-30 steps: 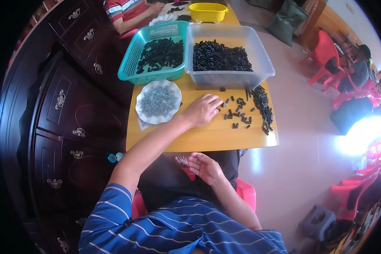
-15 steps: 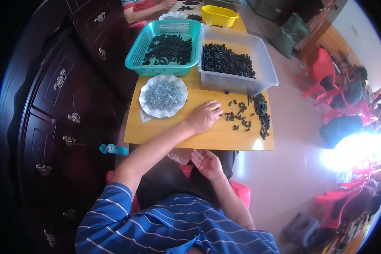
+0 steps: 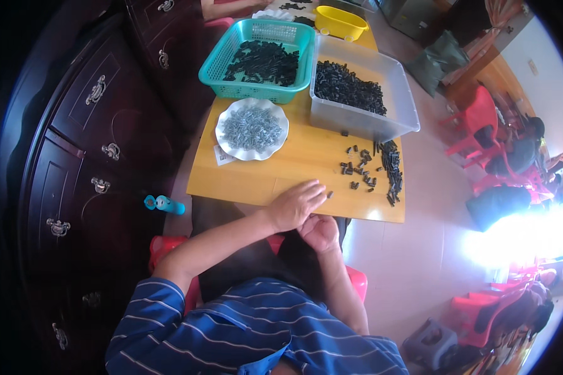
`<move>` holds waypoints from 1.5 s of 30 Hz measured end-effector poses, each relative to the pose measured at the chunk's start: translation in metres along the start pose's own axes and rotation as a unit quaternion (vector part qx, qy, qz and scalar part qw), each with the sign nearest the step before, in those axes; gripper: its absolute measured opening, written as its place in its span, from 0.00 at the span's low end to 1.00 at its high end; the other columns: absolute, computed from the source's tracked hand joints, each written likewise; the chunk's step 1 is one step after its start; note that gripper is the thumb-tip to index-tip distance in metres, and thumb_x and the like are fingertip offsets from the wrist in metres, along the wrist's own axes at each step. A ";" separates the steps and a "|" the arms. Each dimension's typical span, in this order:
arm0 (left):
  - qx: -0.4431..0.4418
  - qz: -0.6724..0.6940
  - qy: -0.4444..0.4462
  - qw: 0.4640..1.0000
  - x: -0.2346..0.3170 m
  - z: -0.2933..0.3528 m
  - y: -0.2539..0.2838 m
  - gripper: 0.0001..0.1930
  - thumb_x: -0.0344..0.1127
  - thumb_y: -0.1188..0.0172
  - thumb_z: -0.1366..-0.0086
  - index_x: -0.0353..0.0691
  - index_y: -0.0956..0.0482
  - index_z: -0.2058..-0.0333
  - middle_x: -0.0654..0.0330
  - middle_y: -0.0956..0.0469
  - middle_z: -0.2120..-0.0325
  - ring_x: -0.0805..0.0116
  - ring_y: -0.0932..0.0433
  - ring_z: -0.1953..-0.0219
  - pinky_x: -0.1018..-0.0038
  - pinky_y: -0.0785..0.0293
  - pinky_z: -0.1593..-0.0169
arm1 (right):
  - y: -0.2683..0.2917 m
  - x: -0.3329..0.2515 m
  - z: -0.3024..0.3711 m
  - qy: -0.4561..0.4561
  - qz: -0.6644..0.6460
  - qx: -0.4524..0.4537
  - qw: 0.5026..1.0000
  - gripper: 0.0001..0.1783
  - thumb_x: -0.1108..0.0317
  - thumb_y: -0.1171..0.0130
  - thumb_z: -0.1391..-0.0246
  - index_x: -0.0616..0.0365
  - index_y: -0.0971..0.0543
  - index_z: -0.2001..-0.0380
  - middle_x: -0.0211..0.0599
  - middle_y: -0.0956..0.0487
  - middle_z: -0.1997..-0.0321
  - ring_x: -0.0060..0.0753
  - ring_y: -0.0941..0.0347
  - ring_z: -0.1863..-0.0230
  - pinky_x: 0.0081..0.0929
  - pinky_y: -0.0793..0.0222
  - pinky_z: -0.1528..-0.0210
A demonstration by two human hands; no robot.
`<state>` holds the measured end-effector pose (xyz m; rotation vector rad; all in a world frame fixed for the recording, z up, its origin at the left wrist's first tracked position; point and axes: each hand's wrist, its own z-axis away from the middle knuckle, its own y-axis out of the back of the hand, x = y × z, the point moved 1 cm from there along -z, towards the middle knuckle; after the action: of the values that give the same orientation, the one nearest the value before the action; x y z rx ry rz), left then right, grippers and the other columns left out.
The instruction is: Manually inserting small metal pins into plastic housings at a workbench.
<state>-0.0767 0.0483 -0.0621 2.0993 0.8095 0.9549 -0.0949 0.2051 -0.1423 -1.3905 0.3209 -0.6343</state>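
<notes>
My left hand (image 3: 296, 203) lies at the near edge of the yellow wooden table (image 3: 263, 175), fingers curled, next to a small black part (image 3: 329, 194). My right hand (image 3: 319, 232) sits just below the table edge over my lap, touching the left hand; what either holds is hidden. Loose small black parts (image 3: 358, 169) and a row of black parts (image 3: 391, 172) lie on the table to the right of my hands. A white scalloped plate (image 3: 222, 134) holding grey metal pieces stands to the far left.
A teal basket (image 3: 214, 70) and a clear plastic bin (image 3: 400, 106), both with black parts, stand at the back, a yellow tub (image 3: 339, 22) behind them. Dark wooden drawers (image 3: 87, 131) run along the left. Red plastic chairs (image 3: 478, 119) and another person stand at the right.
My left hand has drawn back from the loose black parts in the table's middle to the near edge, meeting my right hand. The view has shifted a little.
</notes>
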 end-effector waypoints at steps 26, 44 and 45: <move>0.002 0.011 -0.058 0.998 0.017 -0.025 -0.009 0.22 0.37 0.47 0.36 0.38 0.23 0.44 0.47 0.28 0.41 0.46 0.31 0.36 0.54 0.35 0.35 | 0.001 -0.022 0.008 0.145 0.031 0.143 0.979 0.22 0.59 0.56 0.29 0.56 0.28 0.38 0.43 0.25 0.36 0.47 0.32 0.33 0.53 0.37 0.31; -0.020 0.138 -0.034 0.990 0.046 0.001 0.022 0.06 0.27 0.39 0.37 0.37 0.17 0.62 0.54 0.21 0.74 0.55 0.20 0.71 0.64 0.24 0.67 | -0.085 -0.095 0.165 0.127 0.307 0.188 0.924 0.26 0.44 0.54 0.28 0.46 0.37 0.79 0.17 0.47 0.84 0.11 0.55 0.85 0.13 0.60 0.86; -0.051 0.156 -0.036 0.986 0.052 0.008 0.012 0.06 0.27 0.39 0.37 0.37 0.17 0.63 0.54 0.21 0.75 0.56 0.20 0.72 0.64 0.24 0.67 | -0.077 -0.122 0.183 0.173 0.421 0.208 0.865 0.23 0.48 0.54 0.27 0.49 0.32 0.74 0.16 0.46 0.83 0.11 0.54 0.85 0.14 0.59 0.85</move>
<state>-0.0393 0.0779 -0.0367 2.1949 0.3927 1.0498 -0.1060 0.4205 -0.0545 -0.6001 0.9564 -0.1833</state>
